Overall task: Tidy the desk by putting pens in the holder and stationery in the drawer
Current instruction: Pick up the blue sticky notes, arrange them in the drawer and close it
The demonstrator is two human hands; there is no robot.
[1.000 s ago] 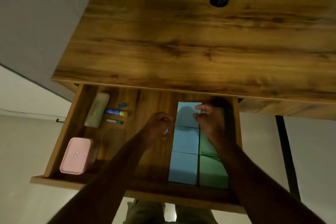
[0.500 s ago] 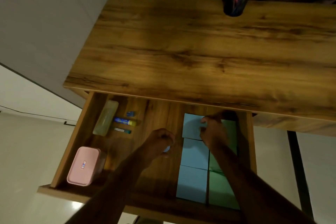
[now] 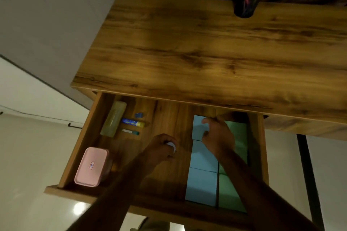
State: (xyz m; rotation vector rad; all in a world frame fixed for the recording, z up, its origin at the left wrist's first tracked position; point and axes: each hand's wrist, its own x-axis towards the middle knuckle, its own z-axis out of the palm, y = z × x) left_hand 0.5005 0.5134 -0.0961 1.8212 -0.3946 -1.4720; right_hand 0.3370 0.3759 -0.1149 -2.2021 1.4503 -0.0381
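One glue stick (image 3: 133, 123) in drawer (image 3: 83, 137), long axis left-right, yellow cap (image 3: 140, 124) right.

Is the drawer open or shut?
Open. The drawer sticks out past the desk, showing the pink box and the paper blocks inside.

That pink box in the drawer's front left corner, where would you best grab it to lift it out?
Probably from above, pinching the pink box across its narrower width. It lies flat, lid up, in the drawer; its right long side is free, its left one sits close to the wall, so fingers slip in there.
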